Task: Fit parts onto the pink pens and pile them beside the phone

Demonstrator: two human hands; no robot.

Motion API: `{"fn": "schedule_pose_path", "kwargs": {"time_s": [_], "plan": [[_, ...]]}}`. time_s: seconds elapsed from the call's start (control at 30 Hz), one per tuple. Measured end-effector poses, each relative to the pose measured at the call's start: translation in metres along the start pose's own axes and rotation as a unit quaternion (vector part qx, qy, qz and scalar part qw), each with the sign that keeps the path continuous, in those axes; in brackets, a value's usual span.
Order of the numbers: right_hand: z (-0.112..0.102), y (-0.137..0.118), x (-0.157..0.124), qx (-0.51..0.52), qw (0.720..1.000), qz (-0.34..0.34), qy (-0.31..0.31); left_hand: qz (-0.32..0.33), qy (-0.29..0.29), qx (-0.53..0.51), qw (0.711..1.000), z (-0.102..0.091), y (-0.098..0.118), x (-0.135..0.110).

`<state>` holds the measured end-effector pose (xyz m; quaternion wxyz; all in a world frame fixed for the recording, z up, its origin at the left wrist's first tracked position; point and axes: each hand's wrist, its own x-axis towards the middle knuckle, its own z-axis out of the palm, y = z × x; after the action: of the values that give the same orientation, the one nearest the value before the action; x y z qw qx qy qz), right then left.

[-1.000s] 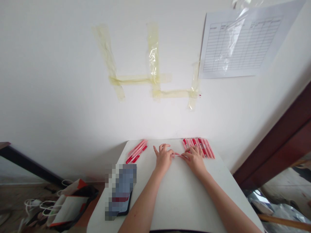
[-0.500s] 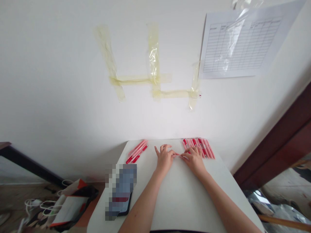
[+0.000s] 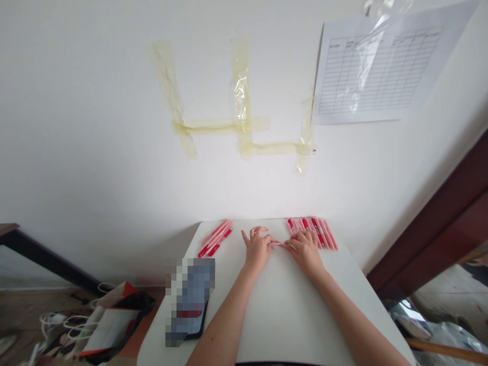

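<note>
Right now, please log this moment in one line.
left hand: grips pen | right hand: grips pen | pen row: beside right hand | pen pile: left

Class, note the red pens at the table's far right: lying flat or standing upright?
Lying flat: the red pens rest side by side on the white table, just beyond the right hand.

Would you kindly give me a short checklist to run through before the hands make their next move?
1. Grip: left hand and right hand pinch the thin pink pen at its ends: ok.
2. Pen's parts fully joined: cannot tell, too small.
3. The row of pink and red pens beside the right hand lies orderly: ok.
4. The loose pile of pink and red pens lies apart from the left hand: ok.
5. The dark phone sits wholly on the white table: cannot tell, blurred.
</note>
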<state>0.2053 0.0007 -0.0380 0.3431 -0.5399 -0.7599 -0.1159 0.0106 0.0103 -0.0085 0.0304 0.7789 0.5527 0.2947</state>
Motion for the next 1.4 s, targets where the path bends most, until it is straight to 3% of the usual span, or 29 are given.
{"fn": "schedule_pose_path", "kwargs": {"time_s": [0.63,1.2,1.4], "plan": [[-0.001,0.001,-0.002,-0.009,0.999,0.021,-0.022,-0.04,0.038,0.027,0.998,-0.005,-0.009,0.003],[-0.005,0.015,0.0,0.025,0.997,0.062,0.049,-0.064,0.041,0.029,0.997,-0.012,-0.01,0.004],[-0.006,0.013,0.0,0.036,0.997,0.061,0.04,-0.059,0.037,0.021,0.997,-0.011,-0.009,0.004]]}}
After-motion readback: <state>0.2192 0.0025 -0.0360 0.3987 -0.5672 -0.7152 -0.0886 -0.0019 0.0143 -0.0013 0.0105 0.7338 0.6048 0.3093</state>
